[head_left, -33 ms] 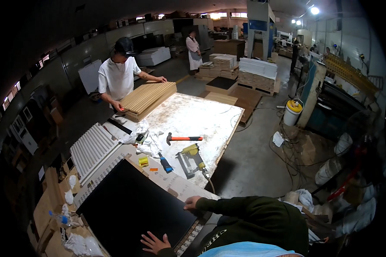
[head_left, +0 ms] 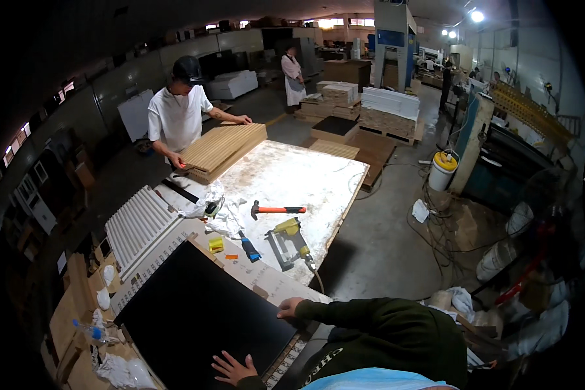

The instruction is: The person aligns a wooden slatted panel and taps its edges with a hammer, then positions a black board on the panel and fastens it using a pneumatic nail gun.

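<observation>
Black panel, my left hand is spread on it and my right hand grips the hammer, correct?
No: in the head view, your right hand is at the right edge of the black panel, and the hammer lies on the table. Your left hand is spread as you say.

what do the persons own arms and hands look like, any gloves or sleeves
The right arm wears a long, loose dark green sleeve down to the wrist; only a bit of the left sleeve shows, also dark. The left hand and right hand are bare, with no gloves. White lettering marks the dark green top between the arms.
</observation>
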`<state>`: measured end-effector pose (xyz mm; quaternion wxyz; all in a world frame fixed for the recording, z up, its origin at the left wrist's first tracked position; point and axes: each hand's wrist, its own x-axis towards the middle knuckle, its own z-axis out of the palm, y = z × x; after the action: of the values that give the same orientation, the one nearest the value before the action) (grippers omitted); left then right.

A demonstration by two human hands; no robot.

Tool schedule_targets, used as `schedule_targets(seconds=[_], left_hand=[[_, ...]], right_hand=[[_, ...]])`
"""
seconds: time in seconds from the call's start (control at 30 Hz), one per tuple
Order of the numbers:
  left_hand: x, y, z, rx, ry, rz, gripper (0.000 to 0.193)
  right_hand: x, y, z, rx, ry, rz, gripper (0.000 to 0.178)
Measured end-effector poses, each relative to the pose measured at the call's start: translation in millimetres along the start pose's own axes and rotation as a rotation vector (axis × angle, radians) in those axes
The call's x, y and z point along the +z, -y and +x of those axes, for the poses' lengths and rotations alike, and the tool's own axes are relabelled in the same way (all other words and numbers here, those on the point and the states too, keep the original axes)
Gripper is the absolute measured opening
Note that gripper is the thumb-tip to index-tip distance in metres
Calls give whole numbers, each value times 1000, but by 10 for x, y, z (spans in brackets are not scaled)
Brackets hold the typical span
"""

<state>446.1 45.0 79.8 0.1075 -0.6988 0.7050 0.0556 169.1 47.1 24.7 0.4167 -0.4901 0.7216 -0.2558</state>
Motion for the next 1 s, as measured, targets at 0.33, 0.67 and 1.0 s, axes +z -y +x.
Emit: schedule_targets(seconds=[0.33, 0.67, 1.0], left_hand=[[304, -76, 151, -49, -118, -100, 81], [157, -1338, -204, 167, -110, -199, 79], [158, -1723, 32, 96, -97, -94, 80]], right_hand=[[100, -203, 61, -126, 47, 72, 45], [-1609, -613, 891, -247, -751, 193, 33], [-2940, -1103, 1882, -31, -545, -495, 32]])
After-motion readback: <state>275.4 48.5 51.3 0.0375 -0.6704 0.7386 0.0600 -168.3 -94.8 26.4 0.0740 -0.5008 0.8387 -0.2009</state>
